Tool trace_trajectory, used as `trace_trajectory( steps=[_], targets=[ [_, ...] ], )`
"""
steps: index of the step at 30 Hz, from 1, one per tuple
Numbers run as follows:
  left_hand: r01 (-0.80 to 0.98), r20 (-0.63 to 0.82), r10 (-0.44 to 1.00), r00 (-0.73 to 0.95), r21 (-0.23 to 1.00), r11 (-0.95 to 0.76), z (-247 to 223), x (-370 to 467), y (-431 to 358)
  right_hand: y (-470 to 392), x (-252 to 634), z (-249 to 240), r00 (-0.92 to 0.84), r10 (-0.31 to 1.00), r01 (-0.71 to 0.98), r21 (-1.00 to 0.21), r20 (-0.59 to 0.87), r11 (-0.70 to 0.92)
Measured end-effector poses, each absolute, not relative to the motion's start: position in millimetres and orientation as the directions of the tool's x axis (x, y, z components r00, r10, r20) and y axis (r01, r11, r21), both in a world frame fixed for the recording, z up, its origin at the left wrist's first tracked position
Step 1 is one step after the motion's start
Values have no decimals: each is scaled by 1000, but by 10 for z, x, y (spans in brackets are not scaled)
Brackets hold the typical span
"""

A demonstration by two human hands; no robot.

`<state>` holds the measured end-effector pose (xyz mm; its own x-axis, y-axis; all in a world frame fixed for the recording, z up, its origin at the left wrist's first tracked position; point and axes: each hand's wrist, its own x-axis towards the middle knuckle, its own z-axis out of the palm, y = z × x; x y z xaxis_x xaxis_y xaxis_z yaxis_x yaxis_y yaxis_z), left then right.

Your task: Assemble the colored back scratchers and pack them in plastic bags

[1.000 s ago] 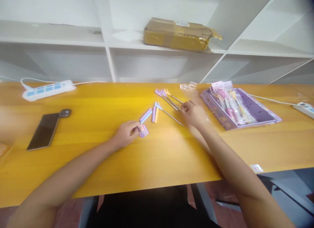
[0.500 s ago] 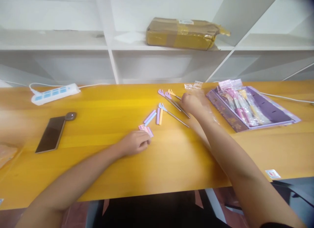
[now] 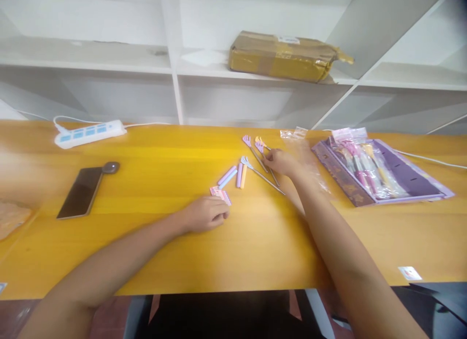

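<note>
My left hand [image 3: 207, 214] rests on the table with its fingers curled in, and nothing shows in it. Just beyond it lies a small pink card [image 3: 221, 195]. My right hand [image 3: 280, 163] is closed at the fingertips on the thin metal shaft of a purple back scratcher [image 3: 259, 145]. Partly behind that hand is a yellow back scratcher [image 3: 260, 140]. To its left lies another purple back scratcher [image 3: 247, 140], and nearer me a blue one [image 3: 245, 161]. Pastel tubes lie between the hands, among them a purple tube [image 3: 227, 175] and a yellow tube [image 3: 243, 176].
On the right, a purple box [image 3: 419, 195] holds several bagged items beside a clear plastic bag [image 3: 304, 156]. A phone [image 3: 80, 193], a grey mouse [image 3: 111, 167] and a power strip [image 3: 91, 133] lie left. A taped carton [image 3: 280, 57] sits on the shelf.
My right hand has shifted slightly toward me and left along the scratchers, onto the purple one's shaft. The left hand keeps its place by the card. The whole view has shifted a little.
</note>
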<state>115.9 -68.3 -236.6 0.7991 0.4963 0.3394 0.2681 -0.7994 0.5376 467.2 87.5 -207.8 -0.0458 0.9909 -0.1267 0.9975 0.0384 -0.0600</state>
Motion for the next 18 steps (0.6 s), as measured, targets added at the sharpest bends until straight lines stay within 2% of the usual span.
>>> trace_trajectory(
  steps=[4,9,11,13,15,18],
  targets=[
    [266,332,497,801,547,-794,-2347,1154,-683,866,4636,-2149,35,993,999,-29,-114,-38],
    [273,288,513,809,589,-761,-2346,1143,-678,785,4582,-2088,119,993,992,-40,-14,-120],
    [267,284,512,810,599,-755,-2355,1138,-673,690,4446,-1982,80,996,994,-78,32,-77],
    [270,282,516,809,601,-752,-2354,1136,-671,563,4232,-1871,-36,998,992,-122,48,42],
    [275,282,520,807,599,-752,-2341,1137,-671,429,3977,-1798,-153,988,980,-131,-12,150],
    [280,284,517,807,588,-759,-2313,1143,-677,279,3648,-1804,-168,981,982,-100,-96,158]
  ],
)
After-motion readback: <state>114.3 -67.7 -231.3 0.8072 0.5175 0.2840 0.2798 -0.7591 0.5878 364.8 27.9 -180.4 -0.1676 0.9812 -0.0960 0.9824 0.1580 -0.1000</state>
